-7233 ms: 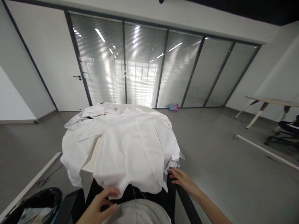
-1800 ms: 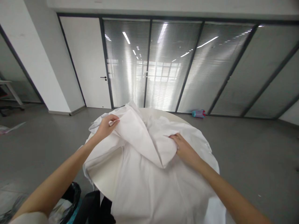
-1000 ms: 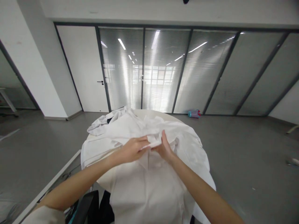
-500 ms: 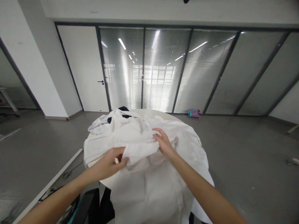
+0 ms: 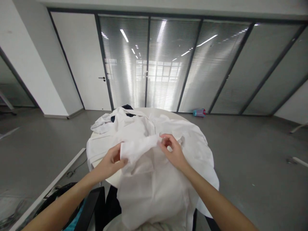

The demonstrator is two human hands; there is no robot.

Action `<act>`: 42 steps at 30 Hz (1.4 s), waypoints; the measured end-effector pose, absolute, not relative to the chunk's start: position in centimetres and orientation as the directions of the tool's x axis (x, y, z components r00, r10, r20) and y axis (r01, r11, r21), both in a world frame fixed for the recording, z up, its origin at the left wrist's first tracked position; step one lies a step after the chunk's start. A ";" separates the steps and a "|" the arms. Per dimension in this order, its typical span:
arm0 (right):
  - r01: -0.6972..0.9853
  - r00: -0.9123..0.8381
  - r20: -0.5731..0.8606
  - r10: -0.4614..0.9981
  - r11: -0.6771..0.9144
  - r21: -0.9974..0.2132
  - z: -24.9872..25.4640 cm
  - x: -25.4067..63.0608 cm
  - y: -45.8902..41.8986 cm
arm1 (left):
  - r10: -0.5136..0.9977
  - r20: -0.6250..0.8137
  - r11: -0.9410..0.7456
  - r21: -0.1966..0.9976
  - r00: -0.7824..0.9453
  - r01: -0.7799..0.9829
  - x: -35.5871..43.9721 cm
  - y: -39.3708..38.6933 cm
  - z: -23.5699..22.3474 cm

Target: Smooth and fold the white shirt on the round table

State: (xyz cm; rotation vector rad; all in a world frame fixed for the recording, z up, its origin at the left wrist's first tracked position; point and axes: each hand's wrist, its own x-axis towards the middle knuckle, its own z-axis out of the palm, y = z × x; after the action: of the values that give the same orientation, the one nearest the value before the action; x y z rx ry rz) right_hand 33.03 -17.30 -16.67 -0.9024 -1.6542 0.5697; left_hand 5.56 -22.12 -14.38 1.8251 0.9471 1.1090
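Note:
A white garment (image 5: 156, 192), perhaps a shirt or coat, lies bunched over a round table, its near part hanging over the front edge toward me. Between my hands a folded white band (image 5: 139, 148) of the cloth is stretched, slightly raised. My left hand (image 5: 110, 163) pinches the band's left end, with the thumb below and fingers behind the cloth. At the band's right end, my right hand (image 5: 175, 153) has thumb and forefinger closed on the fabric in a pinch. Further white cloth (image 5: 104, 123) is heaped at the back left, with a dark piece (image 5: 127, 107) behind it.
The round table's pale rim (image 5: 168, 113) shows at the back. A black armrest (image 5: 92, 205) stands at lower left, beside a white strip (image 5: 62, 173) and cables on the floor. A blue and pink bundle (image 5: 199, 112) lies by the glass partition (image 5: 166, 70).
The band of cloth is now straighter and more taut between my hands. My left hand has shifted left and up; my right hand has moved slightly right. The view has tilted down a little.

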 end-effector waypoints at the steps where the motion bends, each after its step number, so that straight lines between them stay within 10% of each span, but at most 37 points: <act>1: 0.284 -0.187 0.549 0.815 0.579 -0.764 -16.6 33.1 -18.0 | 0.854 0.331 -0.446 0.863 0.401 0.238 5.8 -22.6 -14.4; 8: 0.539 -0.411 0.373 0.832 0.551 -0.637 -18.1 35.9 -19.2 | 0.653 0.194 -0.651 0.638 0.732 0.412 8.4 -25.8 -15.2; 20: 0.404 -0.221 0.307 0.926 0.374 -0.835 -19.7 36.2 -15.3 | 0.890 0.148 -0.404 0.695 0.431 0.595 9.0 -27.6 -21.8; 29: 0.044 -0.106 0.349 0.931 0.355 -0.934 -19.3 33.8 -19.6 | 0.681 0.478 -0.707 0.627 0.554 0.328 8.5 -21.0 -14.6; 37: -0.038 -0.252 0.345 0.904 0.347 -0.937 -20.0 32.9 -24.0 | 0.259 0.031 -0.908 0.350 0.965 0.232 15.0 -10.8 -9.7; 42: 0.040 -0.075 0.191 0.979 0.194 -0.980 -21.6 31.9 -25.1 | 0.446 0.088 -0.875 0.254 0.891 0.413 14.5 -8.4 -8.2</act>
State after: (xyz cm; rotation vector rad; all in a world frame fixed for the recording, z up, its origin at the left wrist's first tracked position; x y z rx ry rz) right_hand 31.85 -25.06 -21.65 -1.0636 -1.3808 1.0918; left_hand 14.53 -8.42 -8.21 2.8293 0.6519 0.2105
